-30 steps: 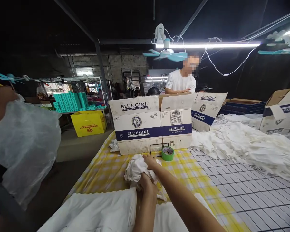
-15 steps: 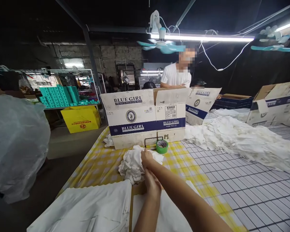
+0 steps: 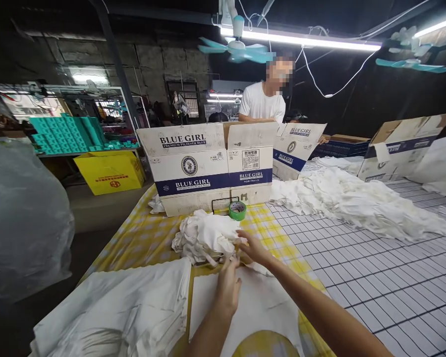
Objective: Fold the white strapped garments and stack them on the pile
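Observation:
My left hand [image 3: 228,283] is over a flat white fabric piece [image 3: 256,302] with a curved cut-out at its near end. Its fingers reach forward, apart from the thumb, to the near edge of a crumpled white fabric pile [image 3: 204,235]. Just right of that pile is my right hand [image 3: 255,249], fingers spread and the tips at its edge. I see nothing gripped in either hand, though the fingertips partly merge with the white cloth. A neat stack of white fabric pieces [image 3: 122,307] lies to the left of my left forearm.
A Blue Girl carton [image 3: 193,171] stands behind the pile, with a roll of green tape [image 3: 238,210] before it. Loose white fabric [image 3: 345,201] covers part of the checked table [image 3: 371,267] at right. A person in a white shirt [image 3: 262,102] stands beyond. Translucent plastic [image 3: 22,218] hangs left.
My hands have come apart from their crossed position at the crumpled pile, the right moving to its right side. More of the flat white piece shows, including its curved cut-out. The view has shifted.

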Tool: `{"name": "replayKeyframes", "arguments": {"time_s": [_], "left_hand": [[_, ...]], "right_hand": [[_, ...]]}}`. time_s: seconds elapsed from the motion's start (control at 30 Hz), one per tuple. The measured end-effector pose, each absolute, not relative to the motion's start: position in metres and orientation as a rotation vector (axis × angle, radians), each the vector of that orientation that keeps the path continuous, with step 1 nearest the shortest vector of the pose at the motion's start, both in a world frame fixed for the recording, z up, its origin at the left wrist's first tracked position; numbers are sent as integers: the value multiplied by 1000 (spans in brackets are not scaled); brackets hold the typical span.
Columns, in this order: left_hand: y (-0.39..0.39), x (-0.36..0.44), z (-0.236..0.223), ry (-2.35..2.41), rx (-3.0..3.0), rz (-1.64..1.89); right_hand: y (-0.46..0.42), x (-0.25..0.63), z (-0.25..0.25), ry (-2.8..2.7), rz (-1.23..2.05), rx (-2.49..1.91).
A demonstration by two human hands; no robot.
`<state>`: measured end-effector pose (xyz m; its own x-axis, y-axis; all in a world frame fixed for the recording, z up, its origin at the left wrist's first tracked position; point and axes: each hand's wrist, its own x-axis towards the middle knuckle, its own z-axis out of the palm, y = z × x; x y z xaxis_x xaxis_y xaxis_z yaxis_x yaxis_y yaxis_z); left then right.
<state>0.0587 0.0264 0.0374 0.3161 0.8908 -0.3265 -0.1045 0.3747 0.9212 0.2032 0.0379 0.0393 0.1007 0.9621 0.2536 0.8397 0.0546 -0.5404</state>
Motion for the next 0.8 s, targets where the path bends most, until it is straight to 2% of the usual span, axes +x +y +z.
{"name": "replayKeyframes", "arguments": {"time_s": [0.13,0.3,0.43,0.63,0.8], "left_hand": [[6,47,7,1064,1715,606],[-14,40,-22,1094,2428,230],[-21,34,-27,1051,2567,252],[-21,36,-26,1052,2582,275],[-22,36,-23,1055,2571,276]], "right_hand": [[-4,214,29,-1693,165,-1937],[0,199,21,-1730,138,-2088],[29,196,31,-1741,165,-2125],[71,205,85,-1679,142,-1996],[36,215,95,-1612,167,-1866]]}}
